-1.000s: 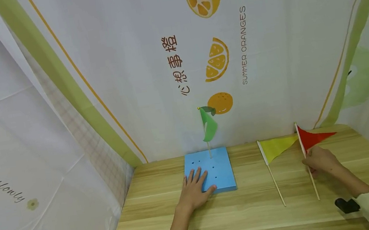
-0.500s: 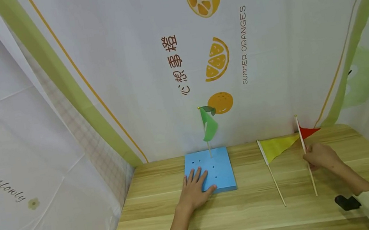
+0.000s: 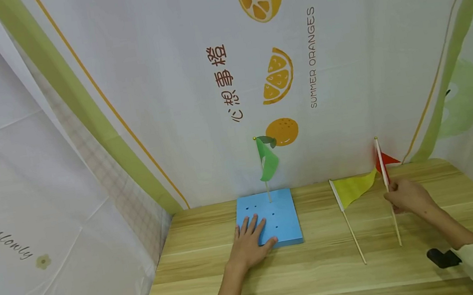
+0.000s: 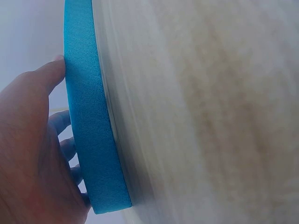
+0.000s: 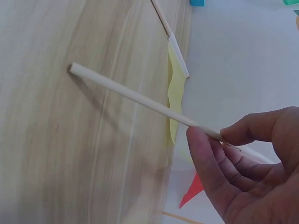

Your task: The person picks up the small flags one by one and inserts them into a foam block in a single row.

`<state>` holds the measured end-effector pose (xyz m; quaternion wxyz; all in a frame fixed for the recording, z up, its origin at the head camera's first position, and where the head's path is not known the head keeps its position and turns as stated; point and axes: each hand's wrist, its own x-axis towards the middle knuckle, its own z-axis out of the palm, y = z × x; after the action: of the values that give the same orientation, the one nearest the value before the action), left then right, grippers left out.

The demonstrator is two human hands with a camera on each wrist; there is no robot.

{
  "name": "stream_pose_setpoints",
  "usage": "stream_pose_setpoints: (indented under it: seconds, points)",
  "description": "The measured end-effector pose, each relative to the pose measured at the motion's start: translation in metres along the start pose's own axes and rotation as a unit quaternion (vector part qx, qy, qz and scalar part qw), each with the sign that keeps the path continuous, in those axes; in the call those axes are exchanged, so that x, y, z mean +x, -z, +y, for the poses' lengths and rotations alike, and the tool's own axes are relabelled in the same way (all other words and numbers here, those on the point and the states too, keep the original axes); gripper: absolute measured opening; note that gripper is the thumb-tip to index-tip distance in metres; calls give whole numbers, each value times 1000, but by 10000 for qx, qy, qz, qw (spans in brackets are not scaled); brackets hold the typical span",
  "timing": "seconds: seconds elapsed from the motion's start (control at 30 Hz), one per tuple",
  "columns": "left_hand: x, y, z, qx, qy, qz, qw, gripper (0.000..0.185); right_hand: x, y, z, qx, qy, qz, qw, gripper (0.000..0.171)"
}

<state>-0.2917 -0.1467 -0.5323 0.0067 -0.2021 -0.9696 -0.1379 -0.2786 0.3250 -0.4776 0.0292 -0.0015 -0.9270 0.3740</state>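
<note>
Three flags were out, and while our left hand (image 3: 250, 246) lay flat on the blue foam block (image 3: 273, 215) (green flag (image 3: 267, 159) planted), our right hand (image 3: 409, 196) pinched the red flag (image 3: 382, 162), tipped up off the table, needing a hole to aim for.

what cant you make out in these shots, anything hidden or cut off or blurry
- Head view: the left hand covers part of the blue foam block, so any holes beneath it are hidden.
- Head view: the red flag is turned nearly edge-on; its shape is unclear.
- Right wrist view: the right hand hides most of the red flag; the yellow flag stick runs off the top edge.
- Left wrist view: only the block's edge shows; the wooden table is blurred.
</note>
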Motion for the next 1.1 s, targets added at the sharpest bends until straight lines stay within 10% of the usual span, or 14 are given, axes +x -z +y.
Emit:
stream_pose_setpoints:
  seconds: [1.1]
  points:
    - [2,-2,-3,-54,-55,46,10000,78,4,-3,-28,93,518,677,9963,14]
